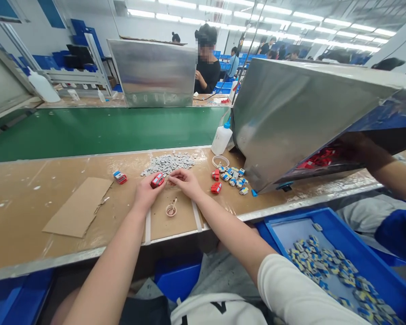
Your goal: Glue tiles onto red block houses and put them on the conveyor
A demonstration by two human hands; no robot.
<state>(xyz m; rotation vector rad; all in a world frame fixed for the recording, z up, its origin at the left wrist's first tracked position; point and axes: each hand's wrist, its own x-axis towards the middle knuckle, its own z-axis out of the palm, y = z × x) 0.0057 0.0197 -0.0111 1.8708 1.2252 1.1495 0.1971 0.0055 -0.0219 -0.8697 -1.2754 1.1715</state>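
My left hand [144,195] grips a small red toy car body [157,180] with a pale patch on top. Close to its right side, my right hand [186,184] has thumb and forefinger pinched together; what lies between them is too small to make out. Just beyond both hands spreads a heap of small flat grey pieces [172,161]. A tiny round cup [171,211] with a stick in it stands between my forearms. To the right lie red car bodies [216,187] beside several blue, yellow and grey parts [236,177]. Another red-and-blue car [120,177] sits at left.
A white squeeze bottle [221,140] and a tape ring [220,161] stand near a large metal hood [291,113]. Cardboard [77,210] lies at left. A blue bin [274,232] of parts is low right. A co-worker's arm [389,167] reaches under the hood. Behind runs a green belt [104,128].
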